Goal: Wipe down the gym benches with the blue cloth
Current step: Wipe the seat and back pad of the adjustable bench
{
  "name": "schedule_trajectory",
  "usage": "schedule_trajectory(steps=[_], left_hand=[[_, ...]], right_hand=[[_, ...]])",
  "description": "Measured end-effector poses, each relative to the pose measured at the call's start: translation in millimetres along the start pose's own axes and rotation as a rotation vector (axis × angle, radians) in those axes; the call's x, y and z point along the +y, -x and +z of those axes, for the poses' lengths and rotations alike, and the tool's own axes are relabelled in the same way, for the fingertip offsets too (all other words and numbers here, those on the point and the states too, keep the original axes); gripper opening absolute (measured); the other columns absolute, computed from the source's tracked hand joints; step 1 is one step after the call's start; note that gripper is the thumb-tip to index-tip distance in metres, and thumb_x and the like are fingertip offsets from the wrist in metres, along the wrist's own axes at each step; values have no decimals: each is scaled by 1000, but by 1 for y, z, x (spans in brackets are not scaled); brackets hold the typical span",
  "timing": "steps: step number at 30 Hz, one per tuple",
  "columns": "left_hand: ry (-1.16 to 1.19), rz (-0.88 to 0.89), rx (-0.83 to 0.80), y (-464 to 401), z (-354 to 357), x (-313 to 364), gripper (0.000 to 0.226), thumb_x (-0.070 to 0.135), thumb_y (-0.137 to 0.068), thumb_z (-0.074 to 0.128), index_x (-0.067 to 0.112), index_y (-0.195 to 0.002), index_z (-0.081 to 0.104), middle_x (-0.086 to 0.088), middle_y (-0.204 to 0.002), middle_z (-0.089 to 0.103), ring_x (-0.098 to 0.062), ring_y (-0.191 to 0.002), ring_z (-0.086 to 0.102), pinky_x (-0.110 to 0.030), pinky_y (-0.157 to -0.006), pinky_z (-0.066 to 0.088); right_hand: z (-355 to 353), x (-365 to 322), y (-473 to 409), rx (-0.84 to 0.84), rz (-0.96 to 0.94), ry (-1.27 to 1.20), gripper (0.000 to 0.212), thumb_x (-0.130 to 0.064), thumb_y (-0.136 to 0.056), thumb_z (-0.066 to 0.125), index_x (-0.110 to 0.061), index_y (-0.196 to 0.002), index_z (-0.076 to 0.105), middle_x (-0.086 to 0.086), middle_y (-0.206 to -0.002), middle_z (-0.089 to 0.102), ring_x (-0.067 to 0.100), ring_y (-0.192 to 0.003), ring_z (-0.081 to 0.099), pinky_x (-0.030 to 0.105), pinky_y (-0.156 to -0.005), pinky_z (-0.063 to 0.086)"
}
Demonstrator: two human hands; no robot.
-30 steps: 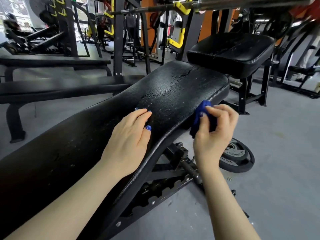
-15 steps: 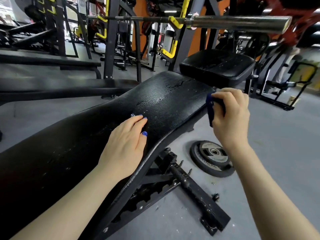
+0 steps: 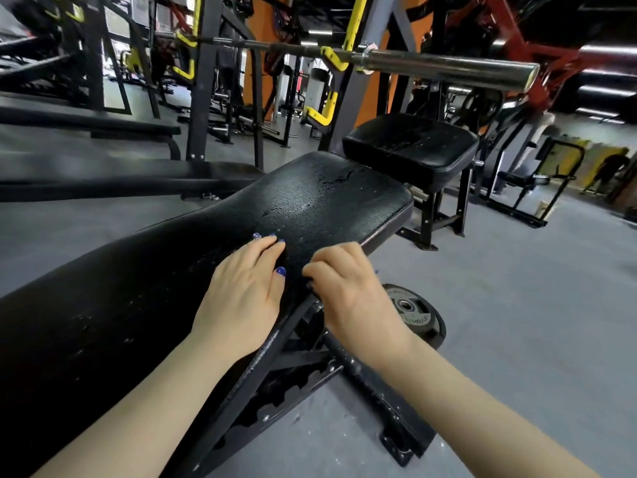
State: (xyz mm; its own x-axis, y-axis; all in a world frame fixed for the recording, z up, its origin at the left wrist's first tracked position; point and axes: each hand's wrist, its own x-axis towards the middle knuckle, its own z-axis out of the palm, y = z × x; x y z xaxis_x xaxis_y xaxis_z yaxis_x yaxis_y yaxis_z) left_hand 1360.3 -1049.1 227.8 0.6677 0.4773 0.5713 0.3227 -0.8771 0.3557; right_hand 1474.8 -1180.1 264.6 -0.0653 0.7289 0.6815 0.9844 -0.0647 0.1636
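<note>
Wiping step underway: your left hand (image 3: 241,298) rests flat, fingers straight, on the bench pad (image 3: 310,208), right hand (image 3: 348,288) curled at its edge, blue cloth hidden, grip unclear; next sweep it across the wet patch.

Bare black cracked vinyl bench pad (image 3: 327,205): open ahead of both hands. Beyond: square black seat cushion (image 3: 410,146); overhead, steel barbell (image 3: 448,67). Below right hand (image 3: 351,288): black iron weight plate (image 3: 417,312) on floor.
</note>
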Motion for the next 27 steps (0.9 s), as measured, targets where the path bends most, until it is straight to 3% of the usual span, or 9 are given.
schedule_trajectory(steps=[3, 6, 9, 13, 16, 19, 23, 27], left_hand=[[7, -4, -7, 1, -2, 1, 68, 45, -90, 13, 16, -146, 40, 4, -152, 35, -14, -142, 27, -32, -116, 20], [11, -3, -11, 2, -4, 3, 68, 44, -91, 12, 16, -147, 38, 3, -153, 34, -14, -142, 27, -32, -115, 20], [11, -9, -15, 3, -4, 3, 64, 42, -93, 14, 16, -147, 38, 3, -153, 34, -14, -143, 26, -32, -116, 19], [21, -12, -6, 2, -5, 3, 67, 45, -91, 14, 17, -145, 41, 4, -153, 35, -14, -143, 27, -30, -115, 19], [24, -33, -40, 2, -5, 3, 50, 33, -101, 28, 19, -148, 36, 6, -155, 29, -11, -145, 21, -28, -116, 15], [59, -31, -60, -1, -7, 2, 47, 28, -102, 35, 17, -147, 37, 6, -155, 31, -10, -145, 21, -30, -117, 16], [76, -20, -97, -13, -11, 8, 49, 31, -99, 39, 21, -147, 38, 11, -152, 30, -6, -143, 18, -34, -118, 17], [98, 61, -69, -53, -6, 40, 51, 36, -98, 39, 22, -147, 36, 12, -152, 28, -4, -143, 15, -28, -115, 14]], right_hand=[[-13, 18, -7, -64, -58, -6, 12, -4, -84, 61, -5, -93, 68, 9, -96, 63, 30, -87, 54, 37, -82, 45], [-21, 55, -16, 78, 185, 56, 11, -2, -84, 62, -7, -91, 69, 9, -94, 62, 30, -88, 52, 34, -84, 41], [-10, 48, -11, 241, 365, 10, 12, 2, -83, 62, -5, -91, 69, 9, -97, 62, 28, -91, 48, 26, -85, 36], [19, -12, 13, 264, 235, -146, 9, 1, -89, 59, -1, -95, 65, 9, -105, 59, 26, -97, 49, 27, -91, 38], [24, -15, 29, 259, 191, -219, 11, 0, -91, 58, 0, -101, 65, 10, -111, 57, 24, -101, 50, 22, -96, 35], [25, 14, 27, 348, 317, -235, 17, 1, -88, 60, -3, -104, 62, 9, -114, 54, 22, -103, 47, 22, -95, 37], [21, 46, 15, 553, 567, -293, 19, -3, -85, 61, -4, -104, 61, 8, -113, 50, 19, -106, 48, 37, -93, 45], [27, 38, 15, 651, 507, -300, 18, -13, -89, 57, -8, -105, 60, 6, -114, 49, 18, -106, 50, 23, -95, 43]])
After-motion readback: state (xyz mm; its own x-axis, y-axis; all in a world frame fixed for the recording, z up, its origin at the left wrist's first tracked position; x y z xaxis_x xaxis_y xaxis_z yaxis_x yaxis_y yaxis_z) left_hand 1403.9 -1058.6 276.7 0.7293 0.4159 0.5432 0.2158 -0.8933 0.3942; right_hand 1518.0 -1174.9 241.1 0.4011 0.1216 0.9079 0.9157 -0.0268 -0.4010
